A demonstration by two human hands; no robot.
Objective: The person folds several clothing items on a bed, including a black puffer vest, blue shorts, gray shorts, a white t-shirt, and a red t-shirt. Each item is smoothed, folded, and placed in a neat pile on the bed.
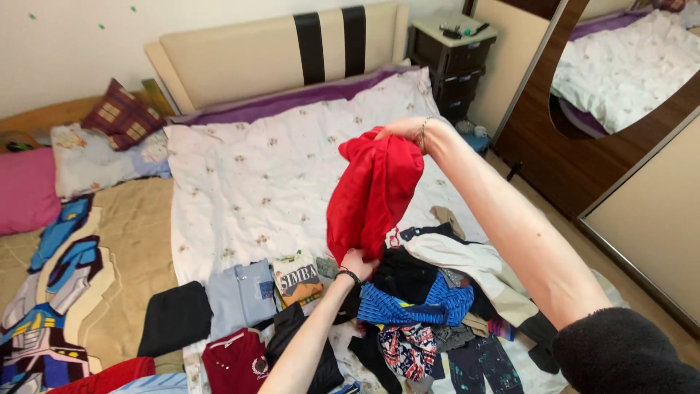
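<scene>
A soft red garment (372, 193) hangs in loose folds above the bed, held up between both hands. The right hand (402, 130), a thin bracelet at its wrist, pinches the top edge with fingers closed over the cloth. The left hand (359, 264), with a dark band on the wrist, grips the lower hem from beneath, fingers curled into the fabric. The cloth looks like smooth knit, bunched and drooping in a long teardrop shape.

Below it lies a heap of clothes (430, 306): a blue striped knit, a cream piece, dark trousers and a patterned scrap, all crumpled together. To the left, flat folded pieces sit in a row: a black square (175, 317), a pale blue shirt (242, 293), a printed tee (297, 279) and a dark red top (235, 361). They rest on a white sheet (255, 175) with small sprigs. A padded cream headboard (270, 51) with two black stripes stands behind, and a checked cushion (120, 115) leans at the left.
</scene>
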